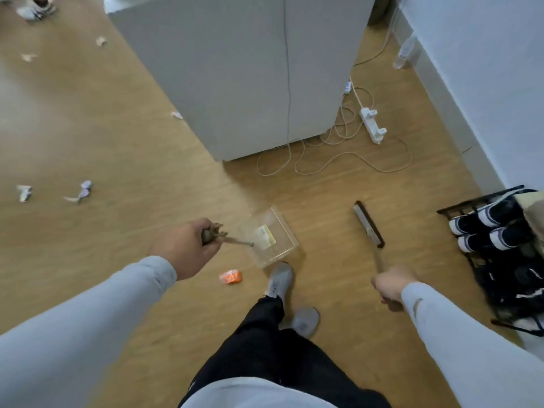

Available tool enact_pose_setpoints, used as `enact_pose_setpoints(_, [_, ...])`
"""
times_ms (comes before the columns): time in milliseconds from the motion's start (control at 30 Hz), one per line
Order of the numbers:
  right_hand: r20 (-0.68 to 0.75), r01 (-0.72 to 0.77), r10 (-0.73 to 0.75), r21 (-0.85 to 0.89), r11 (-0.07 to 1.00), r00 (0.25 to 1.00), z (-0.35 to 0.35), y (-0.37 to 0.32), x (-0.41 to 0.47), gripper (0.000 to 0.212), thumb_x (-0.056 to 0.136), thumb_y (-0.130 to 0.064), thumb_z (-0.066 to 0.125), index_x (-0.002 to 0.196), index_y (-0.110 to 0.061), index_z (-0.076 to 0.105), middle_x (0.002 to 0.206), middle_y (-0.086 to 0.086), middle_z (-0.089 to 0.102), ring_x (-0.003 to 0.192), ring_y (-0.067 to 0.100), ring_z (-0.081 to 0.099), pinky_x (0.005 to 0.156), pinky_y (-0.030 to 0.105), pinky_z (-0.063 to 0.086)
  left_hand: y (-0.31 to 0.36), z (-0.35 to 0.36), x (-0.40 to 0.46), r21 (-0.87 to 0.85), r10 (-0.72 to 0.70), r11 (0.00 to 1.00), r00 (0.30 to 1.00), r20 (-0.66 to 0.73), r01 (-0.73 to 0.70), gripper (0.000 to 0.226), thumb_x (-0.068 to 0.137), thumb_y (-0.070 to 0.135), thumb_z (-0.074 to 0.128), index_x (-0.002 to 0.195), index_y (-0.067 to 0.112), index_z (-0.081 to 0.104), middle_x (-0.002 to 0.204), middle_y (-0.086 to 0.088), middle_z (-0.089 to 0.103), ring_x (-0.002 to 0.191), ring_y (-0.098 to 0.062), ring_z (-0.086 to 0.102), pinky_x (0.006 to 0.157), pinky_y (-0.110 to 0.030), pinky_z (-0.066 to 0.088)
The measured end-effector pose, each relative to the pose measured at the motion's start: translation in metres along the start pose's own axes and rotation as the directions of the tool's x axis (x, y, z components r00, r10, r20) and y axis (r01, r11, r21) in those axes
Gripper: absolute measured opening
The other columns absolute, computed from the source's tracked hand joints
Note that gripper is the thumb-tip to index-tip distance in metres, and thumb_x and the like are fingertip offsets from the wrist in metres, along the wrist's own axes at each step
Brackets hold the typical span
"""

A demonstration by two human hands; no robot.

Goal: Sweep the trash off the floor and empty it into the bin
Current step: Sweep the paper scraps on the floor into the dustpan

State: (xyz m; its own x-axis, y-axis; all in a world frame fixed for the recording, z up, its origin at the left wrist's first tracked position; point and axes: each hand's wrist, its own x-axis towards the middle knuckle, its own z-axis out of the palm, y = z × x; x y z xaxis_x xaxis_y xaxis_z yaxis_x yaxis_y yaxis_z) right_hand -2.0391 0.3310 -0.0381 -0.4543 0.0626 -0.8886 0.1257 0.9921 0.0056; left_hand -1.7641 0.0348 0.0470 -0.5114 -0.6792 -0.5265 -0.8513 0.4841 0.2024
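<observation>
Scraps (82, 191) lie far left, an orange wrapper (231, 277) nearer. The left hand (185, 248) grips the dustpan (272, 237) handle, pan centre, mouth far-right; carelessly tilted, it could spill. The right hand (391, 287) grips the broom (369, 223), head running far-left to near-right; cables (338, 148) beyond might snag it.

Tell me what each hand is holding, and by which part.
The left hand grips the clear dustpan by the top of its handle. The right hand grips the broom by its handle, near the upper end.
</observation>
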Motion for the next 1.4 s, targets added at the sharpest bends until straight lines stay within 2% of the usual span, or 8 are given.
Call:
enact_pose_setpoints(133, [0.046, 0.136, -0.13, -0.175, 0.975, 0.99, 0.068, -0.012, -0.033, 0.017, 0.088, -0.009, 0.053, 0.089, -0.001, 0.068, 0.077, 0.013, 0.071, 0.055, 0.025, 0.06, 0.047, 0.024, 0.045, -0.052, -0.009, -0.03, -0.01, -0.074, 0.997, 0.996, -0.047, 0.074, 0.016, 0.093, 0.045, 0.063, 0.094, 0.029, 0.062, 0.075, 0.008, 0.061, 0.066, -0.016, 0.057, 0.058, -0.031, 0.045])
enact_pose_setpoints(267, [0.113, 0.222, -0.202, -0.211, 0.952, 0.973, 0.114, -0.016, -0.066, 0.027, 0.091, -0.009, 0.052, 0.114, -0.008, 0.065, 0.087, 0.011, 0.072, 0.068, 0.027, 0.065, 0.064, 0.031, 0.055, -0.107, -0.018, -0.053, -0.042, -0.147, 0.989, 0.987, -0.062, 0.144, 0.016, 0.092, 0.043, 0.065, 0.087, 0.029, 0.06, 0.073, 0.005, 0.063, 0.069, -0.022, 0.061, 0.068, -0.038, 0.055])
enact_pose_setpoints(467, [0.172, 0.279, -0.241, -0.254, 0.926, 0.955, 0.17, -0.028, -0.108, 0.039, 0.089, -0.01, 0.05, 0.124, -0.011, 0.067, 0.084, 0.011, 0.068, 0.068, 0.028, 0.061, 0.057, 0.03, 0.052, -0.19, -0.021, -0.073, -0.014, -0.146, 0.989, 0.986, -0.082, 0.146, 0.016, 0.092, 0.039, 0.066, 0.083, 0.029, 0.058, 0.069, 0.006, 0.06, 0.066, -0.024, 0.058, 0.059, -0.032, 0.042])
enact_pose_setpoints(600, [0.161, 0.259, -0.229, -0.199, 0.945, 0.96, 0.209, -0.026, -0.139, 0.046, 0.093, -0.011, 0.051, 0.139, -0.015, 0.061, 0.076, 0.006, 0.063, 0.059, 0.021, 0.055, 0.053, 0.028, 0.049, -0.261, -0.02, -0.074, -0.012, -0.116, 0.993, 0.991, -0.061, 0.115, 0.023, 0.091, 0.042, 0.068, 0.077, 0.031, 0.053, 0.069, 0.005, 0.061, 0.069, -0.028, 0.06, 0.063, -0.035, 0.048])
enact_pose_setpoints(700, [0.087, 0.199, -0.192, -0.073, 0.977, 0.977, 0.244, -0.017, -0.16, 0.063, 0.095, -0.01, 0.054, 0.155, -0.025, 0.043, 0.066, 0.002, 0.06, 0.049, 0.018, 0.049, 0.045, 0.026, 0.044, -0.313, -0.021, -0.073, 0.015, -0.071, 0.997, 0.996, -0.049, 0.072, 0.022, 0.09, 0.046, 0.067, 0.08, 0.029, 0.057, 0.071, 0.004, 0.064, 0.072, -0.03, 0.062, 0.066, -0.035, 0.05])
enact_pose_setpoints(900, [-0.057, 0.183, -0.178, 0.081, 0.98, 0.982, 0.295, -0.039, -0.199, 0.063, 0.096, -0.01, 0.056, 0.156, -0.02, 0.042, 0.056, 0.004, 0.06, 0.048, 0.021, 0.05, 0.048, 0.031, 0.044, -0.396, -0.016, -0.086, -0.015, 0.002, 1.0, 1.0, -0.003, -0.002, 0.022, 0.088, 0.047, 0.068, 0.079, 0.032, 0.056, 0.074, 0.006, 0.063, 0.073, -0.028, 0.061, 0.066, -0.035, 0.051])
enact_pose_setpoints(1167, [-0.089, 0.204, -0.24, -0.302, 0.931, 0.967, 0.361, -0.117, -0.183, 0.055, 0.092, -0.015, 0.053, 0.146, -0.026, 0.054, 0.084, 0.004, 0.064, 0.066, 0.025, 0.061, 0.059, 0.031, 0.053, -0.426, 0.009, -0.082, 0.115, 0.104, 0.987, 0.991, 0.088, -0.114, 0.02, 0.093, 0.051, 0.058, 0.097, 0.031, 0.061, 0.08, 0.008, 0.064, 0.076, -0.023, 0.06, 0.063, -0.033, 0.047])
enact_pose_setpoints(1400, [0.021, 0.204, -0.235, -0.582, 0.787, 0.972, 0.416, -0.052, -0.227, 0.071, 0.093, -0.007, 0.042, 0.156, -0.038, 0.037, 0.119, 0.0, 0.068, 0.091, 0.02, 0.067, 0.08, 0.034, 0.06, -0.429, 0.038, -0.08, 0.19, 0.137, 0.967, 0.977, 0.165, -0.168, 0.021, 0.096, 0.054, 0.049, 0.102, 0.035, 0.055, 0.09, 0.011, 0.065, 0.077, -0.019, 0.059, 0.06, -0.03, 0.045])
